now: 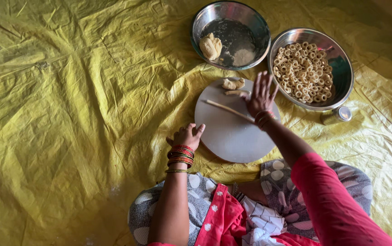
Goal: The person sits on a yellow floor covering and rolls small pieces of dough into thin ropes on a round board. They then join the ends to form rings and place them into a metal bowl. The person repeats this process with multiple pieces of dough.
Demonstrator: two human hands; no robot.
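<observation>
One view only, from a camera on the person's head, facing almost straight down. It sits fairly close above the lap: knees fill the bottom edge, the round board [232, 130] lies mid-frame, two steel bowls [341, 68] near the top, and yellow sheet [68, 114] all around.

Your left hand [187, 135] rests low and close to your body, fingers [199, 129] loosely curled inward with the thumb side pointing forward, nothing gripped in it. A stack of bangles circles that wrist, and the bare forearm runs straight back toward you. Your right hand [260, 96] is stretched forward, palm down, fingers [263, 81] spread flat and open. Your right arm crosses diagonally.
</observation>
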